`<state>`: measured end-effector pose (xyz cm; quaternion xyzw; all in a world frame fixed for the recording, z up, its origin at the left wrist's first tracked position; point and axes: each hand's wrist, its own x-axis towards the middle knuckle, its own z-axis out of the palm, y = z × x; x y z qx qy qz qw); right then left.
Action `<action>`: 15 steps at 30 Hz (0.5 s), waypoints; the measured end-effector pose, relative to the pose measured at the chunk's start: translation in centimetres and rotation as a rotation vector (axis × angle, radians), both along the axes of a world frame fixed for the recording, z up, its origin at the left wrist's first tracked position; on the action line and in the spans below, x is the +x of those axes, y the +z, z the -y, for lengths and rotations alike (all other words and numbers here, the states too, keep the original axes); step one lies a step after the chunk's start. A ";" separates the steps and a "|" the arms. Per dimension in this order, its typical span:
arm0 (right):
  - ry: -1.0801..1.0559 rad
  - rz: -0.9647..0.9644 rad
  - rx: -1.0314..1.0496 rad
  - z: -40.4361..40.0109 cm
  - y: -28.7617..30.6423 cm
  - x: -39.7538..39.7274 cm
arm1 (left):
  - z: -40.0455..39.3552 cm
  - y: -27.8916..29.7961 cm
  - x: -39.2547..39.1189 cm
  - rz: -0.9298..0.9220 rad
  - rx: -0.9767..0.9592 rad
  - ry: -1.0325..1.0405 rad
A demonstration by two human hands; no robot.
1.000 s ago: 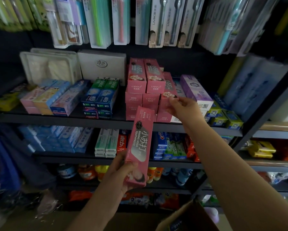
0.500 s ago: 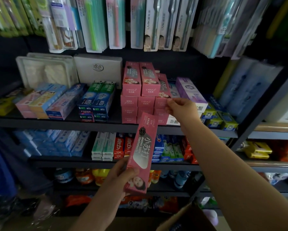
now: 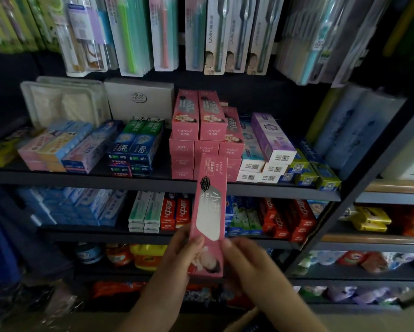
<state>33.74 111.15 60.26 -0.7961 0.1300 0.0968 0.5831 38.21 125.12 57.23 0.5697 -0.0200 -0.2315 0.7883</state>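
A long pink toothpaste box (image 3: pixel 209 212) stands upright in front of the shelves, its top end level with the upper shelf's front edge. My left hand (image 3: pixel 182 257) grips its lower left side, thumb on the front face. From the right, my right hand (image 3: pixel 243 262) reaches the box's lower end, its fingertips at the box's edge; motion blur hides whether they grip. A stack of matching pink boxes (image 3: pixel 198 135) sits on the upper shelf (image 3: pixel 81 179) straight behind the held one.
Purple and white boxes (image 3: pixel 270 140) lie right of the pink stack, green and blue ones (image 3: pixel 139 142) to its left. Toothbrush packs (image 3: pixel 167 32) hang above. The lower shelf (image 3: pixel 105 233) holds more toothpaste. A dark shelf post (image 3: pixel 359 188) slants at the right.
My right hand has left the pink stack on the upper shelf and come down to the lower end of the held box. The box has turned more upright and risen a little.
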 end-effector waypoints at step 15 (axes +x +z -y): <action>-0.461 0.429 0.139 3.2 4.8 -1.0 | -0.2 3.2 3.1 0.259 0.378 0.103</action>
